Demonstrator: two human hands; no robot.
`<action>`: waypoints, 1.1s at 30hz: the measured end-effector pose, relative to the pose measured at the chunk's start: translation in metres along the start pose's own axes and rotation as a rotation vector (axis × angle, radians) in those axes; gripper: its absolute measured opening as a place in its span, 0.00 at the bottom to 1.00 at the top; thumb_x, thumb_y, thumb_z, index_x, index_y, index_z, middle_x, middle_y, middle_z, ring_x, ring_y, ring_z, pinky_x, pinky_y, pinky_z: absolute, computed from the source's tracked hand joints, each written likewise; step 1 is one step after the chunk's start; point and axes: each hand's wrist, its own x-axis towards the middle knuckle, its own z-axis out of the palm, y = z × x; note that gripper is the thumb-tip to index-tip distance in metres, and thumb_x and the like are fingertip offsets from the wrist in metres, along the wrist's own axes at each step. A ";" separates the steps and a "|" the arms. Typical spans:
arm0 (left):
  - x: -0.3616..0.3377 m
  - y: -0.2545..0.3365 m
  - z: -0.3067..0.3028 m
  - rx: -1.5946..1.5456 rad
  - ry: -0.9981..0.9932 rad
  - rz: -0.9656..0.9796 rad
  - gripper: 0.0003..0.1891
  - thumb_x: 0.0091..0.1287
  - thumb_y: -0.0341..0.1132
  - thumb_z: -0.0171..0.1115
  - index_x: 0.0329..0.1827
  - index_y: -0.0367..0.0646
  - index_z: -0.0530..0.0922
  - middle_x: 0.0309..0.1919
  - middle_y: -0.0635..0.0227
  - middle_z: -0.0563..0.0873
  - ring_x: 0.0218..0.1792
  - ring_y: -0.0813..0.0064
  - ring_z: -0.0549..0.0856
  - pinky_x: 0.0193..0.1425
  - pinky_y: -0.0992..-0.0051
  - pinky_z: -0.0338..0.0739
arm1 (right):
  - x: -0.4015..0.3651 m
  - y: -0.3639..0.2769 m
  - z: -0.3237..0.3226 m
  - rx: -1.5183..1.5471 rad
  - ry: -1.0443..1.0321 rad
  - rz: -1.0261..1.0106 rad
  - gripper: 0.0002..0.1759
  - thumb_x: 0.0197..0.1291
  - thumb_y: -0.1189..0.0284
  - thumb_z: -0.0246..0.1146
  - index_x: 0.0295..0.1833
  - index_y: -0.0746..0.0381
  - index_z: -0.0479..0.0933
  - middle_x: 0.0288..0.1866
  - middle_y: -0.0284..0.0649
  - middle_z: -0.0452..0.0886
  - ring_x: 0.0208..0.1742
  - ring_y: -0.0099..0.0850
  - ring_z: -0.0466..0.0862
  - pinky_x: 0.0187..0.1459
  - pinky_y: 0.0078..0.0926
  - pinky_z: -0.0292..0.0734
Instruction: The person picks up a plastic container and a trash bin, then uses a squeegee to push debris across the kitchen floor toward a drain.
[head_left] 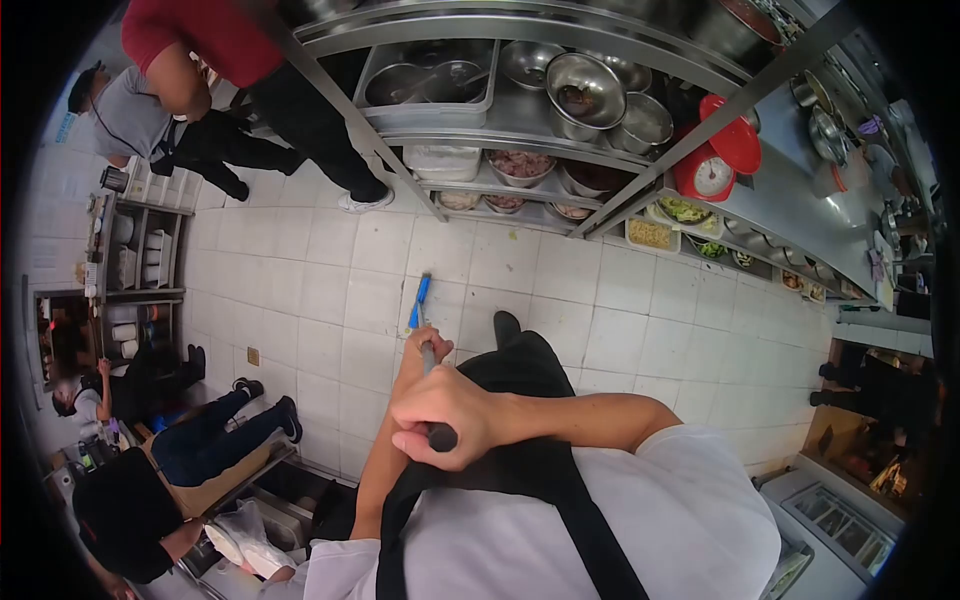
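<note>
A long grey pole with a narrow blue head, which looks like a floor squeegee (421, 300), points away from my body, its head down at the white tiles. Near the pole's top end, my right hand (445, 415) is wrapped around it, the dark end cap showing beside the thumb. Farther down the pole, my left hand (428, 346) is closed around it too, partly seen past my right forearm and fist. A dark shoe (507, 328) of mine shows on the floor, right of the blue head.
Ahead, a steel shelf rack (440, 205) holds metal bowls (585, 90) and food trays. A red scale (712, 176) stands at the right. Two people stand at upper left, and a person in a black cap (130, 510) works at lower left. White floor tiles (560, 265) spread around.
</note>
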 end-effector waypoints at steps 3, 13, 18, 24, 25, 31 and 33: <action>-0.006 -0.022 0.005 -0.024 0.059 0.109 0.17 0.62 0.14 0.66 0.48 0.41 0.70 0.39 0.63 0.76 0.40 0.70 0.75 0.51 0.70 0.73 | 0.006 0.006 -0.004 0.019 -0.001 0.033 0.15 0.53 0.77 0.65 0.19 0.62 0.67 0.14 0.43 0.71 0.16 0.44 0.73 0.23 0.38 0.65; -0.008 -0.014 0.009 0.050 0.040 0.008 0.18 0.65 0.15 0.62 0.51 0.42 0.68 0.40 0.63 0.75 0.41 0.71 0.74 0.54 0.72 0.72 | 0.004 0.001 -0.009 0.029 0.001 0.025 0.17 0.53 0.76 0.67 0.20 0.62 0.65 0.14 0.44 0.69 0.16 0.47 0.72 0.21 0.39 0.63; -0.012 -0.025 0.010 -0.086 0.089 -0.060 0.12 0.65 0.18 0.64 0.43 0.41 0.71 0.37 0.64 0.78 0.41 0.72 0.78 0.55 0.70 0.73 | 0.002 0.003 -0.007 -0.027 -0.037 0.014 0.16 0.54 0.75 0.66 0.20 0.62 0.66 0.14 0.45 0.69 0.17 0.47 0.73 0.22 0.39 0.63; -0.017 -0.021 0.018 0.020 0.241 -0.133 0.11 0.64 0.21 0.69 0.31 0.41 0.73 0.31 0.65 0.82 0.39 0.72 0.82 0.53 0.68 0.76 | -0.006 0.001 0.001 -0.004 -0.076 0.026 0.16 0.56 0.75 0.65 0.21 0.63 0.66 0.15 0.45 0.69 0.18 0.46 0.73 0.26 0.40 0.65; -0.020 -0.021 0.019 0.047 0.242 -0.104 0.11 0.65 0.21 0.68 0.34 0.41 0.72 0.32 0.64 0.81 0.40 0.72 0.81 0.53 0.68 0.76 | -0.007 0.001 0.002 -0.008 -0.082 0.023 0.16 0.56 0.75 0.65 0.21 0.63 0.66 0.15 0.44 0.69 0.18 0.45 0.73 0.26 0.40 0.65; -0.023 0.009 0.022 0.093 0.297 -0.002 0.13 0.67 0.22 0.68 0.48 0.42 0.72 0.40 0.62 0.79 0.40 0.69 0.78 0.47 0.70 0.75 | -0.007 0.002 0.006 0.002 -0.115 0.014 0.15 0.56 0.75 0.65 0.22 0.63 0.67 0.15 0.44 0.70 0.17 0.44 0.72 0.25 0.38 0.64; -0.019 0.024 0.023 0.059 0.368 0.018 0.10 0.65 0.20 0.68 0.42 0.41 0.74 0.36 0.64 0.80 0.37 0.70 0.78 0.46 0.70 0.74 | -0.006 0.002 0.008 0.003 -0.107 0.006 0.15 0.56 0.75 0.65 0.22 0.63 0.67 0.16 0.44 0.70 0.17 0.43 0.72 0.25 0.38 0.63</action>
